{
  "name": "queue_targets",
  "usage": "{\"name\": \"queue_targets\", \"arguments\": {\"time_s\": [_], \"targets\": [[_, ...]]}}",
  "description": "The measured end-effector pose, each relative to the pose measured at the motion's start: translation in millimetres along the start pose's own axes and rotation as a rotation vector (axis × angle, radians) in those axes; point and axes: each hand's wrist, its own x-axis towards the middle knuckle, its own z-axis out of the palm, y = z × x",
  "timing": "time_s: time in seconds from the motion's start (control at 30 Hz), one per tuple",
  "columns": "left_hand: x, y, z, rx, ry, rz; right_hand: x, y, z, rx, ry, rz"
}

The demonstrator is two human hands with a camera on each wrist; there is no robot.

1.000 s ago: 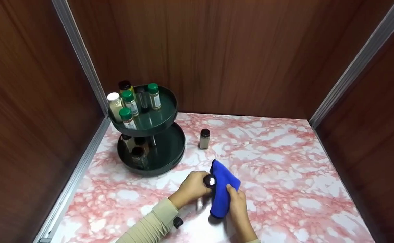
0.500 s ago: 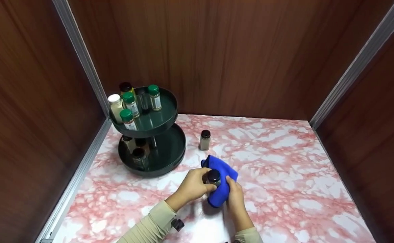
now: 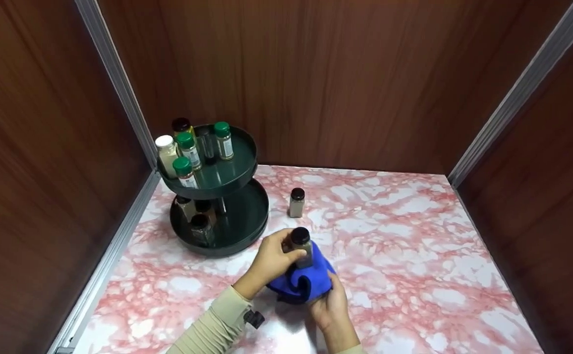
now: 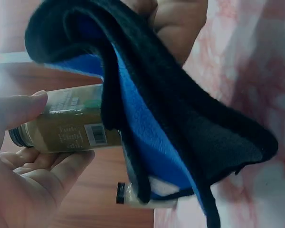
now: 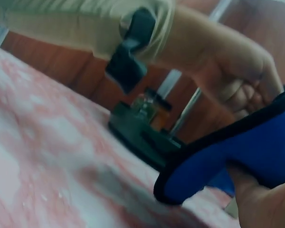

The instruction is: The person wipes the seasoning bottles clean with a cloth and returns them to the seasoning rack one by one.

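Observation:
My left hand (image 3: 272, 258) grips a spice jar (image 3: 302, 248) with a black cap, between thumb and fingers. The left wrist view shows the jar's (image 4: 69, 118) brown contents and barcode label. A blue cloth (image 3: 318, 278) with black edging wraps the jar's lower end, and my right hand (image 3: 333, 305) holds it from below. In the right wrist view the thumb (image 5: 256, 199) presses into the cloth (image 5: 247, 147). The jar's base is hidden in the cloth. Both hands are above the table.
A second black-capped jar (image 3: 297, 204) stands on the marbled table (image 3: 389, 236) beyond my hands. At the left is a dark two-tier round rack (image 3: 232, 172); several jars stand on its upper tier, others on the lower. Wood-grain panels (image 3: 326, 83) enclose the back and sides.
The jar has moved away from me and slightly left, and is now more upright. The cloth has shifted from the jar's side to around its base, with the right hand turned beneath it.

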Motion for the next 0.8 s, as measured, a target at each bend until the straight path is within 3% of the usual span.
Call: {"name": "queue_targets", "arguments": {"time_s": [0.23,0.47,0.67,0.8], "targets": [[-0.4,5.0,-6.5,-0.094,0.000,-0.005,2.1,-6.9,11.9,-0.026,0.146,-0.160],[-6.3,11.4,1.8,-0.037,-0.015,0.019,12.5,5.1,14.0,0.080,0.052,-0.118],[-4.9,3.1,-0.3,0.027,0.038,0.020,5.1,11.3,7.8,-0.078,0.045,-0.049],[-2.5,-0.9,-6.8,0.027,0.049,-0.005,1.2,5.0,5.9,-0.180,0.111,-0.089]]}}
